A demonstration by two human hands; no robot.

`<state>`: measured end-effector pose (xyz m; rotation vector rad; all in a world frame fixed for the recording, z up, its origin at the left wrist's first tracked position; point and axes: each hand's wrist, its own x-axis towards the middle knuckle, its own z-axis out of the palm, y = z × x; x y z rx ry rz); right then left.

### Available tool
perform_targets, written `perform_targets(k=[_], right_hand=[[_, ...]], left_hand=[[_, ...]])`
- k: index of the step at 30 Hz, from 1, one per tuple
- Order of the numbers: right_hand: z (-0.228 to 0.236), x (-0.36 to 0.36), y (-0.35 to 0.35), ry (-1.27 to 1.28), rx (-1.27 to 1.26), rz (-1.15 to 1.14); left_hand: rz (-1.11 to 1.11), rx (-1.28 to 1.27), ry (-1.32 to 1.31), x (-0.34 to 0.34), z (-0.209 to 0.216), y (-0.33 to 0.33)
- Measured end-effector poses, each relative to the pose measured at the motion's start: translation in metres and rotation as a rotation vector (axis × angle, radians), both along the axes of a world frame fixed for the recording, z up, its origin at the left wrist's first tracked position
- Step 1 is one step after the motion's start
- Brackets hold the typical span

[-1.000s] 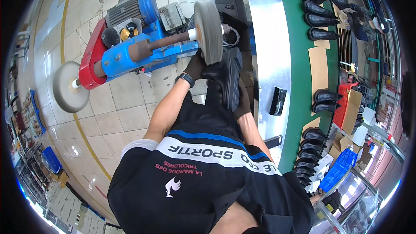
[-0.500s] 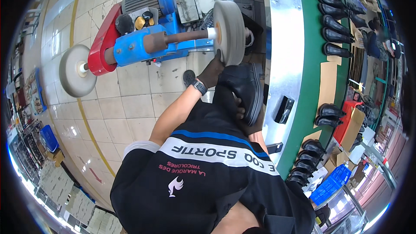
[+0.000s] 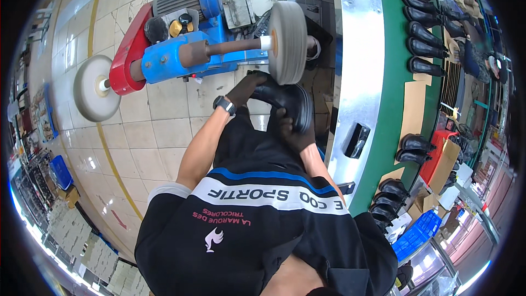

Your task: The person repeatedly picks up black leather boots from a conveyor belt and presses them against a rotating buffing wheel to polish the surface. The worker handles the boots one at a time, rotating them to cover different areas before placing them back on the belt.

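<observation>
A black leather boot [image 3: 279, 95] is held right under the grey buffing wheel [image 3: 289, 44], whose lower rim meets or nearly meets the leather. My left hand [image 3: 245, 90], in a dark glove, grips the boot's left end. The gloved right hand [image 3: 296, 134] holds the other end from the near side, close to the thick sole edge; part of its fingers is hidden. The wheel sits on the right end of a shaft from a blue polishing machine [image 3: 164, 61].
A second pale wheel [image 3: 97, 87] is at the machine's left end, beside a red belt guard [image 3: 130, 55]. On my right runs a metal ledge [image 3: 359, 49] with a green bench [image 3: 392, 71] carrying rows of black shoes [image 3: 426, 66]. A person [image 3: 479, 66] is at far right.
The boot has turned and shifted left under the wheel. My left hand has moved left, away from the wheel's rim, onto the boot's end. More of my right hand now shows.
</observation>
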<state>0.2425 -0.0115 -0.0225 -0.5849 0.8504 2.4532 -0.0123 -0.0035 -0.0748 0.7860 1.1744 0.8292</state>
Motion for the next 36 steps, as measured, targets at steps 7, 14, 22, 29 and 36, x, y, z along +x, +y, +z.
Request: perform_targets(k=[7,14,22,29,36], right_hand=[[-0.049,-0.032,0.034,-0.203,0.085,0.068],[-0.097,-0.058,0.057,-0.150,-0.117,0.081],[-0.105,-0.080,0.085,-1.076,0.401,0.941],[-0.016,0.042,0.038,-1.870,1.195,0.617],[0.054,0.266,0.047,-2.401,1.068,-0.024]], left_hand=[[-0.135,0.045,0.049,-0.007,-0.087,0.033],[-0.568,0.267,0.711,-0.046,-0.119,0.027],[-0.807,0.072,1.058,-0.079,-0.141,-0.021],[-0.688,0.068,0.798,0.046,0.002,-0.014],[-0.125,-0.630,-0.887,0.156,0.170,0.076]])
